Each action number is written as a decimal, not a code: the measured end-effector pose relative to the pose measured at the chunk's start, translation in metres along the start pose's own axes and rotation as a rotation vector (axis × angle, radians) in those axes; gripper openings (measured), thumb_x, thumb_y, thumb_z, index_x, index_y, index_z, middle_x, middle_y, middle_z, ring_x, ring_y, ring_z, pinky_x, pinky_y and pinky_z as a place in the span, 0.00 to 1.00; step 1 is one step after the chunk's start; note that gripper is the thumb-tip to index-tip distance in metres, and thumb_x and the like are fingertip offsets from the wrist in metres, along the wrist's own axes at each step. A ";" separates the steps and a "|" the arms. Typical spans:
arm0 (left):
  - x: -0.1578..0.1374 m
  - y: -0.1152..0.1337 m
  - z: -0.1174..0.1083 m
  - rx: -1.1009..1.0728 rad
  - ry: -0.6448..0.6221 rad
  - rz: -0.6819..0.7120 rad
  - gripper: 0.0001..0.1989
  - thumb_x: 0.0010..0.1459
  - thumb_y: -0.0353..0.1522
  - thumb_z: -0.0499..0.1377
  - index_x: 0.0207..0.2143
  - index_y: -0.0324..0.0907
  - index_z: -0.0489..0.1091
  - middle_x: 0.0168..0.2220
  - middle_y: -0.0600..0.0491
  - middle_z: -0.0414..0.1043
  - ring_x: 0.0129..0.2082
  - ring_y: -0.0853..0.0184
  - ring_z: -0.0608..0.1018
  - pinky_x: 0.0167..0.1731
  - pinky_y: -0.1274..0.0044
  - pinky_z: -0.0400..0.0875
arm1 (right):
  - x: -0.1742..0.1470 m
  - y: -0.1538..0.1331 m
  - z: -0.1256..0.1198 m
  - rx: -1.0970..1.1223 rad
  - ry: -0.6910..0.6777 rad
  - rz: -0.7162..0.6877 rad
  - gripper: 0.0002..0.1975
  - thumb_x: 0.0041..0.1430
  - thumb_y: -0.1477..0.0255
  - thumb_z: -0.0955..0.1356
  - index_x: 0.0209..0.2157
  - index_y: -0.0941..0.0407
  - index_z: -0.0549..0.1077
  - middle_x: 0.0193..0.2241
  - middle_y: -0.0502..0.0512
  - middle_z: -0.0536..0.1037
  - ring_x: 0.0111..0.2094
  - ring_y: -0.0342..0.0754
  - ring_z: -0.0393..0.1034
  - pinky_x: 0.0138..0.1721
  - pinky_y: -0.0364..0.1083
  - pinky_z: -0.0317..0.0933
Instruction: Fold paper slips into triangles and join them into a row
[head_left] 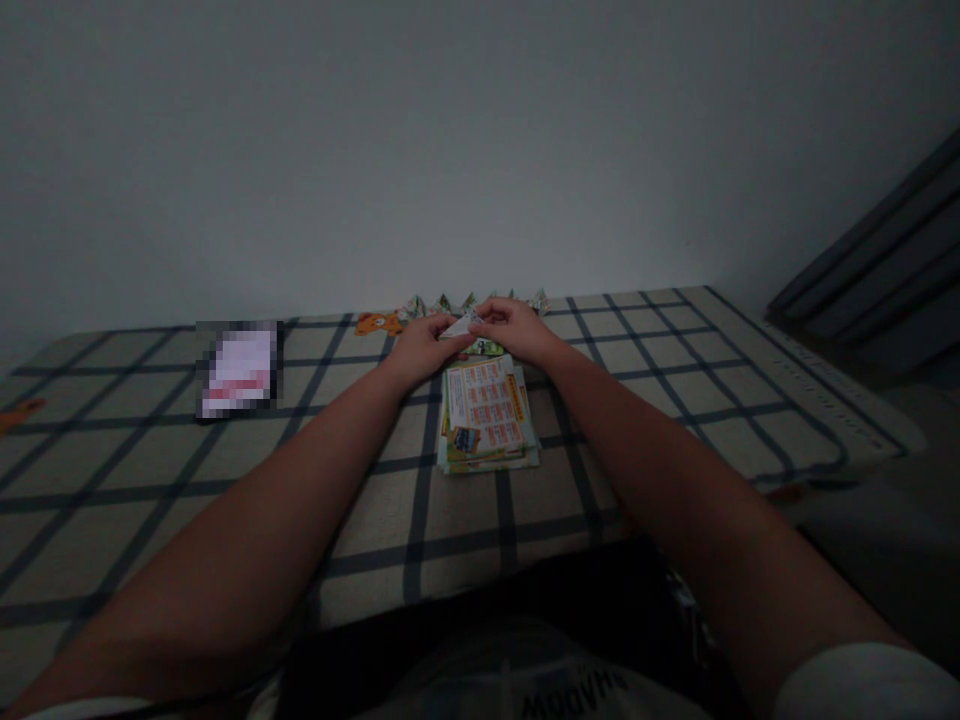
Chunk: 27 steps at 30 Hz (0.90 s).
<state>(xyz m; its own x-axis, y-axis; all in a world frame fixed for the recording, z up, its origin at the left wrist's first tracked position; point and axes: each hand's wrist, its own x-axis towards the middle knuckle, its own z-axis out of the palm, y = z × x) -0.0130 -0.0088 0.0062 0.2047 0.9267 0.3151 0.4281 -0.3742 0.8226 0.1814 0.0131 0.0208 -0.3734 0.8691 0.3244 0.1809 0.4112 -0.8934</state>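
Between my two hands is a small piece of folded paper (pixel 459 327), white on the side that faces me. My left hand (pixel 426 350) pinches its left side, and the fingers of my right hand (pixel 516 328) close on its right side. Just below the hands lies a stack of printed paper sheets (pixel 487 415), the top one covered in orange and white print. A green printed piece (pixel 486 347) shows under my right hand. Behind the hands stand several folded paper shapes (pixel 416 304) in a row, partly hidden by my fingers.
A checked cloth (pixel 630 345) covers the surface, which meets a plain wall (pixel 480 150) at the back. On the left lies a blurred-out, screen-like object (pixel 240 370). An orange bear print (pixel 377 323) shows near the wall. Dark slatted material (pixel 877 240) stands at the right.
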 end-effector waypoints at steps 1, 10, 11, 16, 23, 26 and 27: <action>0.000 0.000 0.000 0.008 0.003 -0.016 0.17 0.52 0.44 0.66 0.37 0.39 0.79 0.32 0.50 0.78 0.30 0.64 0.77 0.32 0.74 0.72 | 0.000 0.001 0.000 -0.002 -0.006 0.000 0.08 0.51 0.71 0.74 0.32 0.57 0.73 0.30 0.50 0.74 0.33 0.45 0.68 0.40 0.47 0.64; 0.001 0.003 -0.001 0.062 0.004 -0.033 0.14 0.49 0.40 0.66 0.34 0.39 0.77 0.31 0.52 0.77 0.29 0.65 0.75 0.30 0.75 0.69 | 0.003 0.005 0.000 0.037 0.024 -0.030 0.04 0.54 0.73 0.73 0.33 0.57 0.75 0.33 0.52 0.79 0.37 0.46 0.72 0.43 0.47 0.66; 0.001 0.002 0.000 0.047 0.001 -0.029 0.15 0.49 0.41 0.66 0.34 0.39 0.77 0.31 0.52 0.77 0.29 0.65 0.75 0.30 0.75 0.69 | 0.003 0.005 -0.001 0.031 0.025 -0.025 0.04 0.54 0.73 0.73 0.32 0.57 0.75 0.32 0.52 0.78 0.36 0.46 0.72 0.42 0.47 0.66; 0.001 -0.002 0.001 -0.001 -0.008 -0.031 0.16 0.49 0.42 0.67 0.35 0.39 0.77 0.30 0.52 0.77 0.28 0.66 0.75 0.29 0.76 0.69 | 0.001 0.002 -0.003 -0.011 0.027 -0.018 0.04 0.55 0.73 0.73 0.30 0.58 0.75 0.30 0.53 0.77 0.34 0.46 0.71 0.39 0.46 0.65; 0.006 -0.010 0.002 -0.178 0.066 -0.013 0.15 0.49 0.42 0.68 0.32 0.40 0.73 0.28 0.55 0.74 0.24 0.70 0.73 0.27 0.77 0.70 | 0.004 0.008 -0.003 -0.015 0.016 -0.023 0.09 0.54 0.73 0.74 0.37 0.58 0.76 0.33 0.52 0.77 0.37 0.46 0.72 0.43 0.47 0.66; 0.005 -0.008 0.003 -0.200 0.075 -0.016 0.15 0.49 0.42 0.68 0.31 0.40 0.72 0.27 0.56 0.72 0.23 0.71 0.72 0.25 0.79 0.69 | 0.005 0.011 -0.004 -0.046 0.013 -0.029 0.06 0.54 0.73 0.74 0.34 0.58 0.75 0.30 0.51 0.75 0.34 0.45 0.70 0.40 0.46 0.65; 0.004 -0.007 0.003 -0.199 0.075 -0.022 0.15 0.49 0.42 0.68 0.30 0.40 0.72 0.26 0.56 0.72 0.22 0.72 0.71 0.25 0.79 0.68 | 0.005 0.012 -0.004 -0.061 0.012 -0.030 0.05 0.54 0.73 0.74 0.32 0.58 0.74 0.29 0.50 0.75 0.33 0.45 0.69 0.39 0.46 0.64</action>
<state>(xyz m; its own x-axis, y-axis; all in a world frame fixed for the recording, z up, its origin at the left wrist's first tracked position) -0.0126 -0.0028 0.0007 0.1283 0.9374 0.3238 0.2480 -0.3465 0.9047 0.1857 0.0235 0.0134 -0.3683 0.8592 0.3553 0.2249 0.4531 -0.8626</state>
